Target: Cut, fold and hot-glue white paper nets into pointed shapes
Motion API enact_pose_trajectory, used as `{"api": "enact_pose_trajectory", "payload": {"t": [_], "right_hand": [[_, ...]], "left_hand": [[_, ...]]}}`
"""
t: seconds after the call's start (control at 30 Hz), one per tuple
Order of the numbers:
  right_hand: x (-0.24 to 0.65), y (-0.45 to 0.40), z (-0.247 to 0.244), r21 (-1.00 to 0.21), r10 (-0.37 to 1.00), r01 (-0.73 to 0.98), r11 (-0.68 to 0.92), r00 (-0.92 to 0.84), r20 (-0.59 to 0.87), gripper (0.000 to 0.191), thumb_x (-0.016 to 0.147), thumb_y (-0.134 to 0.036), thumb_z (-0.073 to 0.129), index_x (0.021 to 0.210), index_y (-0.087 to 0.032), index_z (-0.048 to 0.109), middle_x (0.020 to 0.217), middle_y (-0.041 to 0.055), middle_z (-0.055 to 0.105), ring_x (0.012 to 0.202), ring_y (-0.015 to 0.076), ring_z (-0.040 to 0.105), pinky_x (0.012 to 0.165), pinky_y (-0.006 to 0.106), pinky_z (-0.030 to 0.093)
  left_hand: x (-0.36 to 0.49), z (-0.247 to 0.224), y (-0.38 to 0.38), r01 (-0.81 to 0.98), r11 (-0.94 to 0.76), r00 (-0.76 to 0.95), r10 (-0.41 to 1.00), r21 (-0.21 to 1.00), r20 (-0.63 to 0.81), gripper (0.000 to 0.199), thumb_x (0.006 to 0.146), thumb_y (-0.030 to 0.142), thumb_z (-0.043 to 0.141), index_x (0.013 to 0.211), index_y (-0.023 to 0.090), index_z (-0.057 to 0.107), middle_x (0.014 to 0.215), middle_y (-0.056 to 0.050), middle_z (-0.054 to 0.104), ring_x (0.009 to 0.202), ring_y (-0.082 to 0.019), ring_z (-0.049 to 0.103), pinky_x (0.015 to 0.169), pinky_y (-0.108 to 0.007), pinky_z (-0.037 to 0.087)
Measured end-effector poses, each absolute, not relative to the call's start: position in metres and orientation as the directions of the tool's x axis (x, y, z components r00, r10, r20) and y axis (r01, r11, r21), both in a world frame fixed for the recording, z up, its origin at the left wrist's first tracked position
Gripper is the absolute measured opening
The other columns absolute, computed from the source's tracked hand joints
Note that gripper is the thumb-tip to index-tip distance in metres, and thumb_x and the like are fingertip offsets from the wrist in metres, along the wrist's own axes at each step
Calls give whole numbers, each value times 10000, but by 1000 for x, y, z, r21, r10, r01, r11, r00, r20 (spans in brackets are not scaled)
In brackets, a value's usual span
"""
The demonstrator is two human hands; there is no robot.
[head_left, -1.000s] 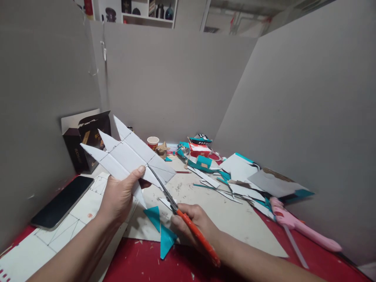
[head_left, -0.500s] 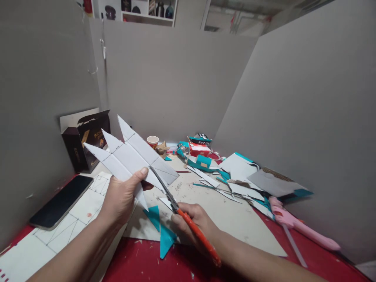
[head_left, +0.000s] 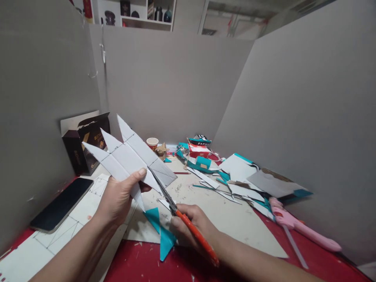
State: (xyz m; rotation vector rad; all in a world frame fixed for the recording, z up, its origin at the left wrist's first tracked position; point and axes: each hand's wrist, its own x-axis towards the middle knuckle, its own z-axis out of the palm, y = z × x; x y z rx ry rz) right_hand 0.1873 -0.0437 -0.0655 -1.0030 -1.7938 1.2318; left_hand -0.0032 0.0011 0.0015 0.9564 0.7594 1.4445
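Observation:
A white piece of cardboard (head_left: 123, 154) with pointed ends and dark drawn lines is pinched in my left hand (head_left: 119, 199), thumb on top. My right hand (head_left: 196, 227) is wrapped round the orange handles of a pair of scissors (head_left: 169, 199). The blades meet the cardboard near its lower right, beside my left thumb, along a slit between two points. Below the blades lie turquoise triangular scraps (head_left: 166, 239) on a pale board (head_left: 235, 231).
At the left are a phone (head_left: 61, 203), a sheet with drawn lines (head_left: 58, 239) and a dark box (head_left: 85, 143). Further back stand a paper cup (head_left: 152, 144) and a turquoise model boat (head_left: 202, 164). Cardboard offcuts (head_left: 243, 191) and a pink glue gun (head_left: 302, 227) lie right.
The view has shifted slightly. My hands, the cardboard and the scissors keep nearly the same places; the cardboard and scissors have moved a touch left.

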Motion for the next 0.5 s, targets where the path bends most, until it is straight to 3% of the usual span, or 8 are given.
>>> {"api": "enact_pose_trajectory", "payload": {"t": [0.13,0.27,0.37,0.5], "right_hand": [[187,-46,-57,-933,872,242,266,-472,126,405,873,-547,477,709,-188,391,605,-50,309,528,78,269,450,209,231],[190,-44,-61,-900,881,338,274,-464,94,416,871,-550,469,682,-188,389,579,-48,329,515,80,288,441,208,246],[193,-40,-67,-887,912,340,312,-370,179,443,834,-577,494,638,-189,406,553,-41,339,500,89,296,425,217,249],[198,-35,-67,-934,951,195,299,-146,273,421,816,-572,527,653,-193,449,519,-40,392,455,95,351,428,226,310]], "left_hand": [[-7,6,4,-482,-160,-46,986,862,158,261,659,212,777,881,115,681,800,-36,688,629,-136,625,518,-234,552],[-20,18,12,-538,-293,-248,951,791,184,254,637,147,771,880,138,696,855,-28,705,714,-157,655,571,-257,576],[-31,27,19,-552,-332,-327,930,765,168,261,614,101,766,864,145,705,852,-24,714,727,-160,663,615,-279,591],[-39,27,23,-541,-260,-242,959,800,147,250,596,93,763,835,127,700,807,-42,716,692,-177,671,562,-268,580]]}}
